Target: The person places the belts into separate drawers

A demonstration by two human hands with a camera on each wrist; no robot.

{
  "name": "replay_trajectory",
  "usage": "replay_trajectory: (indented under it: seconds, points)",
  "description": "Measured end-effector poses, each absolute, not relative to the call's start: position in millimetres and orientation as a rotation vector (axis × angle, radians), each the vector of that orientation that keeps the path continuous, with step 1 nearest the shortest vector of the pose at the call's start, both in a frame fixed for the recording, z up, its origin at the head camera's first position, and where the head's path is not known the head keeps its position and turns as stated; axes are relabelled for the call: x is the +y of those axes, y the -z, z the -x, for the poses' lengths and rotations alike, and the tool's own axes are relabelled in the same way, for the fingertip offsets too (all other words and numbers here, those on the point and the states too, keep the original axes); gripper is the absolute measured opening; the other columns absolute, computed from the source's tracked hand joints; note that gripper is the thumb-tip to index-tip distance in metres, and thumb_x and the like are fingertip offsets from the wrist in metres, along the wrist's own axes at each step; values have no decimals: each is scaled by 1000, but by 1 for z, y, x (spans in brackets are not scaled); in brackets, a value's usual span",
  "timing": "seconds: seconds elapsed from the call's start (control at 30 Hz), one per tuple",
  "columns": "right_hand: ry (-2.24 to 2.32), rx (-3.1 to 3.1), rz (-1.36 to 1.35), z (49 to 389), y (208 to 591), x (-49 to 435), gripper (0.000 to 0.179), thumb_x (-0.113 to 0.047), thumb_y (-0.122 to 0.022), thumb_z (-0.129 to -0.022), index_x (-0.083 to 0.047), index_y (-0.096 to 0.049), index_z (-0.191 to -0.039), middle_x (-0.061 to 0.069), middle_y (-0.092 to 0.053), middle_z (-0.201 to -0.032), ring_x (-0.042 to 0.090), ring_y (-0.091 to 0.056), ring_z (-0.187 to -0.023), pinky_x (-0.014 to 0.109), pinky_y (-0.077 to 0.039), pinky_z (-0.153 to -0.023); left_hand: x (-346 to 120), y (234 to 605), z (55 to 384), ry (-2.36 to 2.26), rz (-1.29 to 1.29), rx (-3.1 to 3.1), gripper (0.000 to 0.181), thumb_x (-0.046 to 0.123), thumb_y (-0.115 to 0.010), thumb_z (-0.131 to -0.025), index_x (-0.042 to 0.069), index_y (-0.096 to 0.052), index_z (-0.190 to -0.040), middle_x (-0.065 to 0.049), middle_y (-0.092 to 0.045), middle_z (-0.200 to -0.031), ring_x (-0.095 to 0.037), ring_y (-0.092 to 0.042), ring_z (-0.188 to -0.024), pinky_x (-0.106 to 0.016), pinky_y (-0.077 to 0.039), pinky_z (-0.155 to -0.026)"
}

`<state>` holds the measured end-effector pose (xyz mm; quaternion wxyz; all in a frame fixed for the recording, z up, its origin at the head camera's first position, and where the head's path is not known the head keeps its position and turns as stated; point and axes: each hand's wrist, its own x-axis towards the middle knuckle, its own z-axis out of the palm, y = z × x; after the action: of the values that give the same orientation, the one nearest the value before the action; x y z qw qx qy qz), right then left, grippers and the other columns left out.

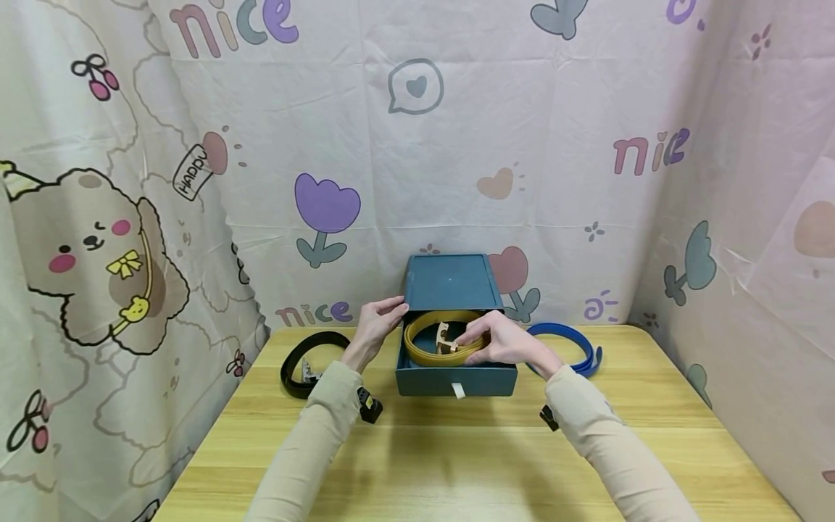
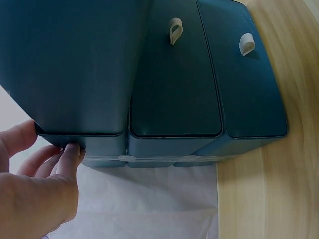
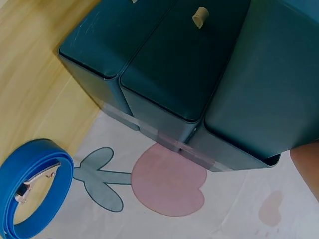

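Note:
A yellow coiled belt (image 1: 427,358) with a gold buckle (image 1: 442,339) lies in the pulled-out top drawer (image 1: 430,382) of a teal drawer box (image 1: 450,283). My right hand (image 1: 502,338) reaches into the drawer and holds the coil at its right side, thumb in front and fingers by the buckle. At the box's upper left edge, my left hand (image 1: 376,328) grips the casing beside the drawer. The left wrist view shows that hand's thumb and bent fingers (image 2: 70,162) on the casing edge. Only a sliver of my right hand (image 3: 308,167) appears in the right wrist view.
Left of the box lies a coiled black belt (image 1: 290,366) with a silver buckle. A coiled blue belt (image 1: 565,330) lies to its right. Lower drawers (image 2: 174,84) with pale pull tabs are closed. A printed cloth (image 1: 450,145) hangs behind the wooden table (image 1: 443,464).

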<state>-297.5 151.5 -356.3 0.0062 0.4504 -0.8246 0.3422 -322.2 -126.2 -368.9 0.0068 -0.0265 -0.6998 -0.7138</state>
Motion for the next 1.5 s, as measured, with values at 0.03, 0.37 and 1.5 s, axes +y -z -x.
replay_trajectory:
  seconds: [0.03,0.37,1.5]
  points:
    - [-1042,-2582,-1412,298,356,151,30,-9,-84,-80,-7,-79,-109,8,-78,-105,21,-73,-96,28,-61,-81,-126,369,322,2233,82,-2190,42,7,-63,-99,-5,-57,-138,-27,-58,-140,-24,-64,-123,-27,-54,-101]
    - [-823,-2597,-1422,296,355,150,27,-9,-84,-80,-8,-80,-107,6,-79,-102,20,-74,-93,31,-62,-82,-125,368,322,2243,79,-2189,42,6,-63,-98,-5,-58,-138,-26,-59,-139,-26,-64,-124,-16,-57,-89]
    - [-480,-2669,-1303,293,358,151,25,-16,-86,-79,-20,-82,-103,-8,-80,-98,8,-71,-89,43,-42,-96,-126,368,320,2246,91,-2179,43,7,-64,-98,-7,-57,-137,-25,-62,-136,-13,-68,-110,-21,-56,-94]
